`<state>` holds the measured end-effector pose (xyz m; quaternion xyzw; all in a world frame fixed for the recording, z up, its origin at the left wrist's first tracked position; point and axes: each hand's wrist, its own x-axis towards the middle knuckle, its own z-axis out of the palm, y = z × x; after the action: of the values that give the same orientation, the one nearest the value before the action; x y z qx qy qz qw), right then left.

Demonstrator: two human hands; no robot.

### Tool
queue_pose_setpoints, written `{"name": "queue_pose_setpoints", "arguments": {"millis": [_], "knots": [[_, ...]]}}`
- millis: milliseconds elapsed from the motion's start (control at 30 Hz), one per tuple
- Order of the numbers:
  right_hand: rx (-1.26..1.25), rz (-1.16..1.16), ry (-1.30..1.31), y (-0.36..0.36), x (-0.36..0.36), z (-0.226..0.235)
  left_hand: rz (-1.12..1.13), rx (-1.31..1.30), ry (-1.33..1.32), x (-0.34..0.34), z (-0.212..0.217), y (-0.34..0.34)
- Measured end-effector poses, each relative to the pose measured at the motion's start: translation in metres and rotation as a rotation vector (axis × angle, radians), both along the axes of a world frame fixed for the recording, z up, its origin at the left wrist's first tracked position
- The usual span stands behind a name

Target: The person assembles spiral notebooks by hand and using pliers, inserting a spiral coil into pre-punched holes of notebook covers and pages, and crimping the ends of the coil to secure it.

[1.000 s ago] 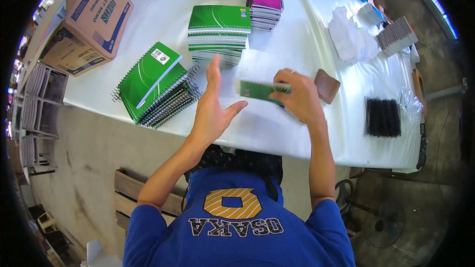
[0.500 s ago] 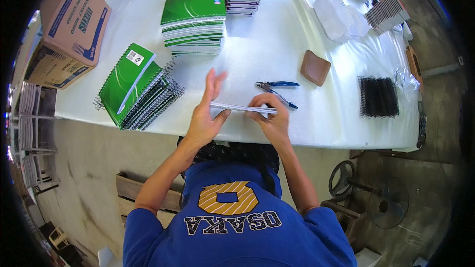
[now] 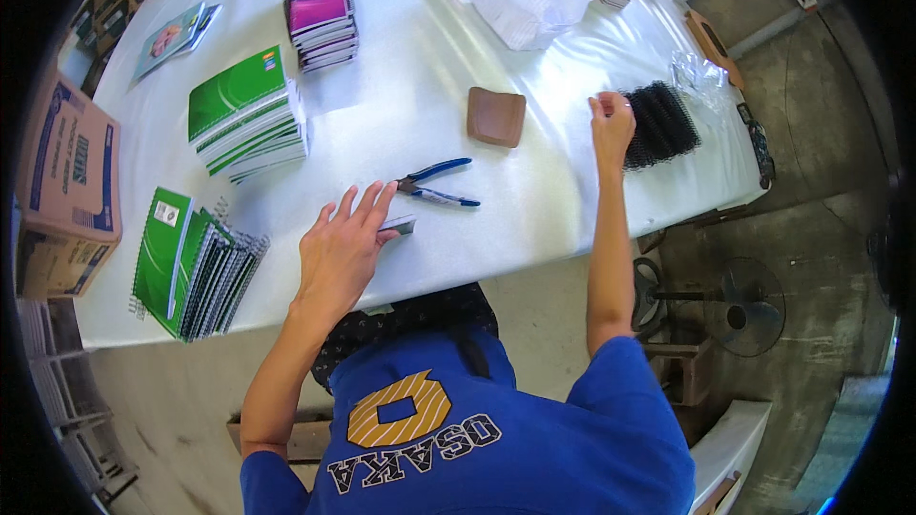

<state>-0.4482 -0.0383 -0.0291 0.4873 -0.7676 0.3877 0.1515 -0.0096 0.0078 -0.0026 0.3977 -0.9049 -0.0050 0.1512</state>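
Note:
My left hand (image 3: 342, 250) lies flat with its fingers spread on a thin notebook (image 3: 399, 224) at the white table's (image 3: 563, 215) front edge, covering most of it. My right hand (image 3: 612, 122) is stretched out to the right, fingers curled at the left edge of a pile of black spiral binding coils (image 3: 663, 122). Whether it holds a coil is unclear. Blue-handled pliers (image 3: 437, 186) lie just beyond the left hand's fingertips.
A brown square pad (image 3: 496, 116) sits behind the pliers. Green notebooks are stacked (image 3: 246, 122) and fanned (image 3: 196, 265) at left, purple stacks (image 3: 322, 11) farther back. A cardboard box (image 3: 69, 181) stands far left, white bags (image 3: 525, 2) behind, a floor fan (image 3: 737, 310) at right.
My right hand has let go of the notebook and reached right to the black coils. The left hand stays on the notebook, now lying flat on the table.

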Motion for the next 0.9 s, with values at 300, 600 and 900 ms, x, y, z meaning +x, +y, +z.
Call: {"name": "queue_pose_setpoints", "arguments": {"millis": [300, 600, 900], "knots": [[0.570, -0.066, 0.451, -0.021, -0.056, -0.024, -0.005, 0.103, -0.044, 0.010, 0.008, -0.003], [0.159, 0.233, 0.486, 0.004, 0.012, 0.037, 0.002, 0.073, 0.045, 0.007, -0.002, -0.006], [0.438, 1.086, -0.567, 0.060, 0.204, 0.031, -0.018, 0.004, 0.028, 0.007, -0.001, -0.004]]}}
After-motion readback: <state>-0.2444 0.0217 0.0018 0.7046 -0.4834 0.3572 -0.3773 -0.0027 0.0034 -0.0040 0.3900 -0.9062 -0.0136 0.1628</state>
